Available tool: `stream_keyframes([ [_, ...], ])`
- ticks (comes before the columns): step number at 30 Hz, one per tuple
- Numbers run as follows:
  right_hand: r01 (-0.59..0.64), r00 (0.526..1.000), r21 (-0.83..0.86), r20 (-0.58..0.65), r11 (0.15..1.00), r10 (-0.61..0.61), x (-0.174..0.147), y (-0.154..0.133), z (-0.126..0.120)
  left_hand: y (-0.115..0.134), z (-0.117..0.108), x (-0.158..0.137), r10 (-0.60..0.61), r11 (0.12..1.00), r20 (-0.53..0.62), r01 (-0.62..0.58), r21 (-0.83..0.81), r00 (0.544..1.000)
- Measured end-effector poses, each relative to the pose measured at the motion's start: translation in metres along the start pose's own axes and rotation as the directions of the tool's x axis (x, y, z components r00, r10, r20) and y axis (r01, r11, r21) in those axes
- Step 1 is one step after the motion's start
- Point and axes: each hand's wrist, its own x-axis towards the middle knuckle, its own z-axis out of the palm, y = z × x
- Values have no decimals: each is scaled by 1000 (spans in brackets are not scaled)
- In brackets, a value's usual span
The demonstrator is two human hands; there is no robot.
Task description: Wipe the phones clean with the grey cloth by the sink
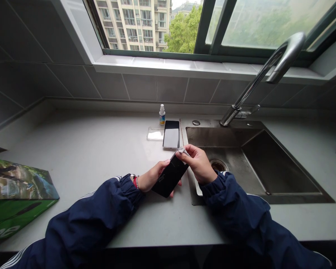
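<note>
A black smartphone (pixel 170 178) is tilted in my left hand (pixel 154 175), whose fingers wrap round its edges. Pinched in my right hand (pixel 198 161), a small light grey cloth (pixel 182 150) presses on the phone's upper end. Beyond my hands, a second smartphone (pixel 171 134) lies flat, its glossy screen reflecting light. A clear phone case (pixel 155 133) lies on the counter just left of it. Behind them stands a small white bottle (pixel 162 115) with a coloured label.
The steel sink (pixel 257 164) is set into the counter (pixel 100 145) on the right, with a tall chrome faucet (pixel 257 78) behind it. A green printed box (pixel 19 198) sits at the left edge. The window (pixel 156 30) is at the back.
</note>
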Motion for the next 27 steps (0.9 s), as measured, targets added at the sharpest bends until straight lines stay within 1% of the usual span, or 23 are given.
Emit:
stream_keyframes([
  [4, -10, 1000, 38, 23, 999, 10, 0, 0, -1, 0, 0, 0, 4, 1000, 9, -4, -5, 1000],
  [9, -52, 996, 110, 74, 993, 44, -1, -1, -3, 1, -3, 1, 9, 1000, 38, -9, -5, 999],
  [15, -110, 987, 120, 127, 987, 95, -1, -9, -5, 3, -6, 1, 36, 999, 116, -32, -38, 993],
  [20, -128, 978, 128, 180, 983, 104, 0, -13, -8, 6, -6, 1, 62, 997, 152, -53, -62, 986],
  [23, -101, 981, 100, 174, 990, 83, 2, -11, -10, 7, -6, 0, 61, 997, 139, -54, -53, 988],
  [27, -20, 989, 11, 146, 1000, 18, 4, -8, -11, 6, -4, -1, 11, 1000, 61, -12, 9, 998],
])
